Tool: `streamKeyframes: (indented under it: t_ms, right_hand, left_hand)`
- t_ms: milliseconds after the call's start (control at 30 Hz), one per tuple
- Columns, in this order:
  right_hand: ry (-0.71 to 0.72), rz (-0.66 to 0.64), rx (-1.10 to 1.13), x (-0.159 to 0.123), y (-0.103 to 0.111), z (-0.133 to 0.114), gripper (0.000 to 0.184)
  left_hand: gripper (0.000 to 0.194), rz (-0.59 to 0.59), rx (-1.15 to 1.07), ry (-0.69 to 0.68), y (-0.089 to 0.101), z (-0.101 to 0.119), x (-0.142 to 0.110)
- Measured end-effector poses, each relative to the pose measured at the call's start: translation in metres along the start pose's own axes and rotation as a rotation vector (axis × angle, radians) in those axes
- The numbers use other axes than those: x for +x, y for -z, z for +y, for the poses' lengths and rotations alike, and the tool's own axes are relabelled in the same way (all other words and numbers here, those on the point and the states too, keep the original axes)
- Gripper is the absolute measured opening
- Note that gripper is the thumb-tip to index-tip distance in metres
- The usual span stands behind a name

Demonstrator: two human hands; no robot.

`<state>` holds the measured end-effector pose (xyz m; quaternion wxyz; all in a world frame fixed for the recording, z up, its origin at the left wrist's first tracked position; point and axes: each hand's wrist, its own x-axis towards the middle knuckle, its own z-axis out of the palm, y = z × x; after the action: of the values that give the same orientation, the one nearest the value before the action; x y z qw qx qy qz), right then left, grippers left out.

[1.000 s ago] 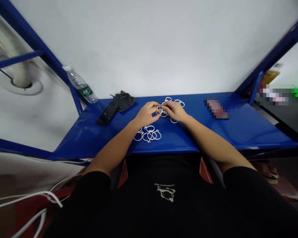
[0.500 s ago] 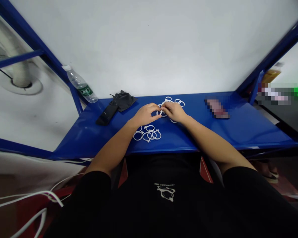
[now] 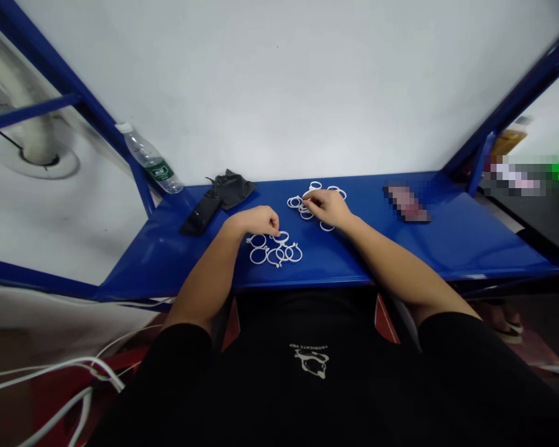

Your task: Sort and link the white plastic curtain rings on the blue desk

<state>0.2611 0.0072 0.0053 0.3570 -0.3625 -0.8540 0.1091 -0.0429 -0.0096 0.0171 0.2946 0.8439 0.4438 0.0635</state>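
Several thin white plastic rings with small clasps lie in two groups on the blue tabletop (image 3: 372, 248). My left hand (image 3: 257, 220) is closed above the near group, its fingertips pinching the edge of a white ring (image 3: 283, 237). Below it lie more overlapping white rings (image 3: 259, 256). My right hand (image 3: 328, 208) reaches over the far group with thumb and fingers drawn together. Its fingertips are beside a pair of overlapping rings (image 3: 294, 203); whether they grip one is hidden. Other rings (image 3: 315, 185) show behind and around that hand.
A black phone (image 3: 200, 215) and a crumpled black bag (image 3: 233, 189) lie to the left. A clear plastic bottle (image 3: 153, 162) leans in the back left corner. On the right is a blurred-out flat object (image 3: 406, 203). A white wall closes the back; blue frame bars flank both sides.
My left hand has come away from my right hand, moving left and nearer to me, down to the near group of rings. My right hand has stayed nearly in place over the far group.
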Motion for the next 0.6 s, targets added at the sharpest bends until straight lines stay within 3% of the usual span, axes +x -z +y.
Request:
streamKeyframes:
  t_ms: [133, 233, 367, 500, 600]
  right_hand:
    - [0.077, -0.053, 0.025, -0.002, -0.004, -0.006, 0.03]
    - [0.124, -0.094, 0.073, -0.004, -0.005, -0.007, 0.041]
    - [0.145, -0.153, 0.094, -0.004, -0.006, -0.009, 0.055]
    - [0.128, -0.163, 0.055, -0.004, -0.007, -0.01, 0.046]
    - [0.126, -0.15, 0.038, -0.004, -0.007, -0.009, 0.033]
  left_hand:
    - [0.014, 0.182, 0.045, -0.063, -0.011, 0.012, 0.005]
    - [0.01, 0.353, 0.066, -0.093, -0.015, 0.024, 0.005]
    - [0.008, 0.491, 0.017, -0.092, -0.019, 0.037, 0.006]
    - [0.011, 0.599, -0.07, -0.12, -0.024, 0.042, 0.009]
    - [0.018, 0.601, -0.138, -0.122, -0.027, 0.043, 0.012]
